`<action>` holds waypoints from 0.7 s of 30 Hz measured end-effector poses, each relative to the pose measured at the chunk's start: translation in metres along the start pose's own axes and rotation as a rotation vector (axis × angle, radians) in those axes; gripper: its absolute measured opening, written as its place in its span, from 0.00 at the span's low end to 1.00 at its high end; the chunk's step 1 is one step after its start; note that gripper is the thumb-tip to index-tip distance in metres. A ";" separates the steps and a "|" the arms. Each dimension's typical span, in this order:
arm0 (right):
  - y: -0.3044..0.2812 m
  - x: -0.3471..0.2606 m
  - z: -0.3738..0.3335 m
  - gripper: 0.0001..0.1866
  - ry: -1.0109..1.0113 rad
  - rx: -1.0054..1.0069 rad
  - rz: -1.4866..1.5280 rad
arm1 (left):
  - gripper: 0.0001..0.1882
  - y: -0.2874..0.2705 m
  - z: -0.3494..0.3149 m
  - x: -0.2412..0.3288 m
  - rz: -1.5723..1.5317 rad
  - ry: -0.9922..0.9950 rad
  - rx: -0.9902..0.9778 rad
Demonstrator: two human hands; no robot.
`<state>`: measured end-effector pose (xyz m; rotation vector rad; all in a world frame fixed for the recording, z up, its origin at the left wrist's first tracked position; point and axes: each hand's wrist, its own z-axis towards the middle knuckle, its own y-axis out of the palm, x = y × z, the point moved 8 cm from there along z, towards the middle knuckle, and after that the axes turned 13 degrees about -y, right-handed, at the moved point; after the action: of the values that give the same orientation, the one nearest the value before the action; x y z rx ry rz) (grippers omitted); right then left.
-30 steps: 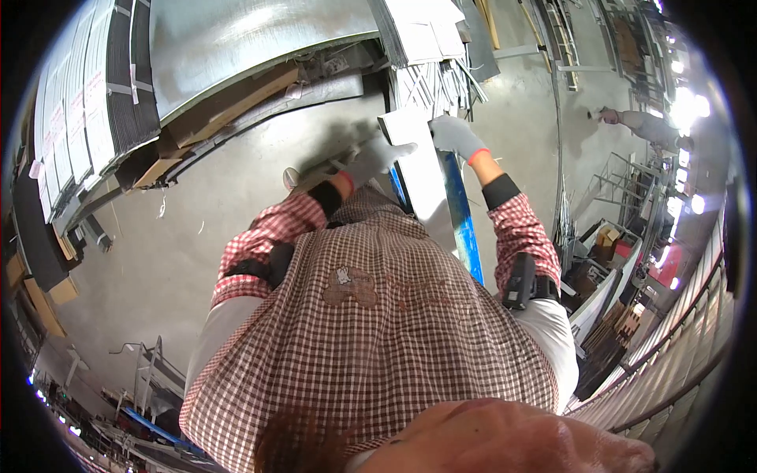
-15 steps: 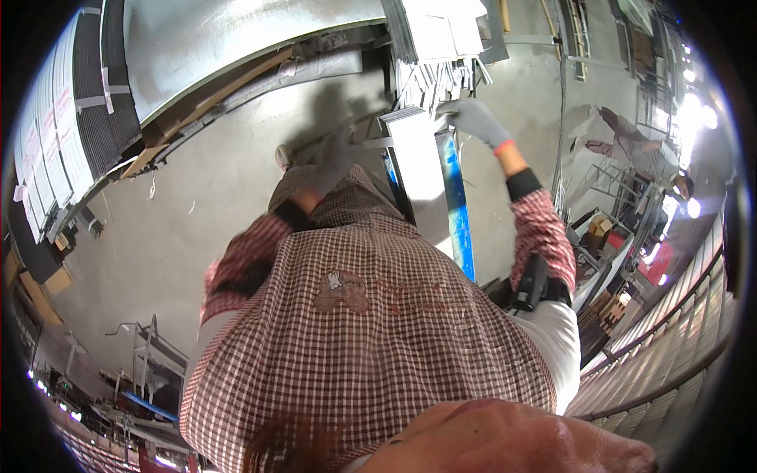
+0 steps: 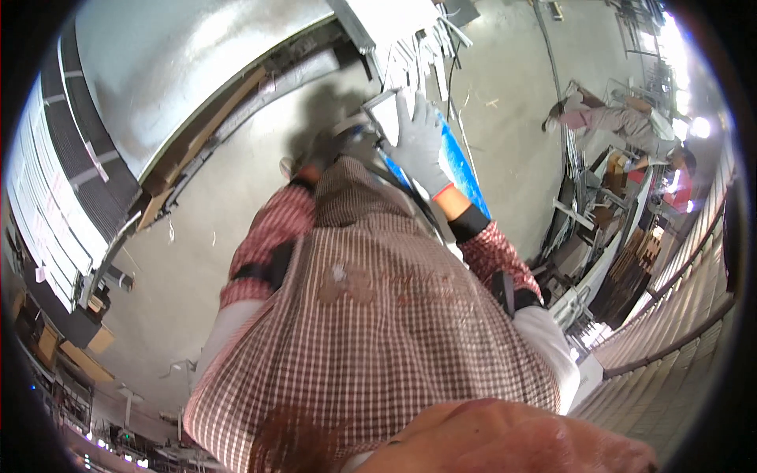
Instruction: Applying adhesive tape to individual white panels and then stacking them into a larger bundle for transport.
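Observation:
A narrow stack of white-topped, dark-edged strips [image 3: 385, 118] lies in front of me along a blue support [image 3: 465, 169]. Across its top rests my right hand [image 3: 420, 150] in a grey glove, palm down, fingers stretched forward and apart. My left hand [image 3: 337, 148], gloved and in shadow, is at the left side of the stack, close to its far end. Blur and shadow hide its fingers, so what it touches or holds cannot be made out.
Thin white strips [image 3: 410, 59] stick out beyond the stack. A large metal-topped table [image 3: 197, 63] spans the far left, with bundled panels [image 3: 59, 185] beside it. Another person [image 3: 607, 118] is at the right, near racks with cartons and boards [image 3: 623, 236].
My right hand has come left from beside the stack's far end and now lies flat on top. My left hand has moved closer to the stack's left side. The whole view has shifted.

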<state>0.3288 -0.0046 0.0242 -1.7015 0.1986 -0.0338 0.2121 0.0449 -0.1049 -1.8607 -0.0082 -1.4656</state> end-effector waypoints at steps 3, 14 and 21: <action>-0.001 0.004 -0.001 0.45 -0.025 0.111 0.012 | 0.19 -0.037 -0.014 0.029 -0.524 -0.125 -0.080; -0.079 0.040 0.005 0.21 -0.072 0.153 0.716 | 0.11 -0.014 0.072 0.122 0.193 -0.274 0.160; 0.005 0.080 0.065 0.08 -0.504 -0.558 0.213 | 0.20 -0.019 0.057 0.126 0.217 -0.267 0.429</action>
<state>0.4160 0.0468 0.0029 -2.1678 0.0055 0.6559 0.2949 0.0359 0.0073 -1.6291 -0.2252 -0.9695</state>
